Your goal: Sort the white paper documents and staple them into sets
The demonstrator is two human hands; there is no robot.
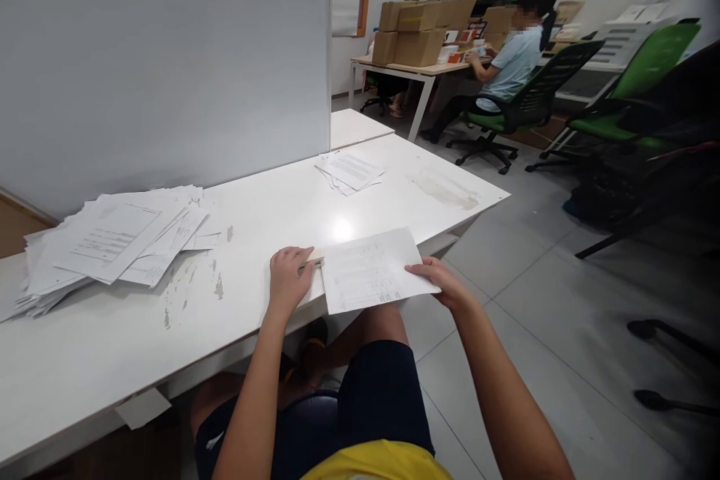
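Apparently busy lining up the left edge of a printed sheet with a small pale device, perhaps a stapler, though too much covered to name for sure. Grasping the device in the left hand, fingers curled over it, down at the near edge of the tabletop. Pinching the sheet by its right side in the right hand, thumb over the upper face. Held partly above the tabletop and partly out past its edge. Hard to tell whether one page or several; too small to read, too. Well apart on the left, heaped loosely: a large pile of papers. Beyond the sheet, slightly fanned: a smaller stack. By the look of the grip, at an aligning step, probably calling next for a level sheet, steady support from the right, and left fingertips kept clear before any pressing down.
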